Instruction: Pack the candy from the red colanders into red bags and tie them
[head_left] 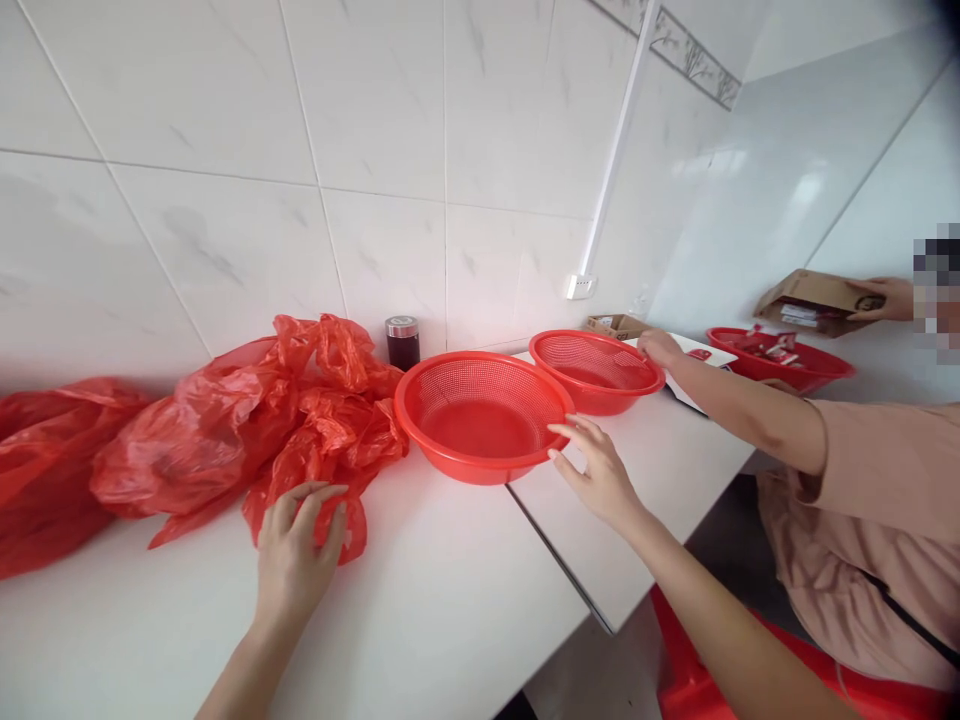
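Observation:
My left hand [296,545] is held over the edge of a crumpled red plastic bag [330,440], its fingers bent and apart with nothing between them. Whether the fingertips touch the plastic I cannot tell. At the right rim of a red perforated plastic basket [480,465] is my right hand [598,475], fingers and thumb spread. Its fingertips overlap the rim in view, though contact is unclear. Inside that basket nothing lies on the red bottom. Another red basket [596,390] stands just behind it to the right.
More red bags [60,470] lie at left along the tiled wall. A dark jar [403,345] stands behind the baskets. At right a co-worker [877,490] holds a cardboard box [814,300] over a red basin [817,375] with small packets. A white scale [694,365] sits nearby.

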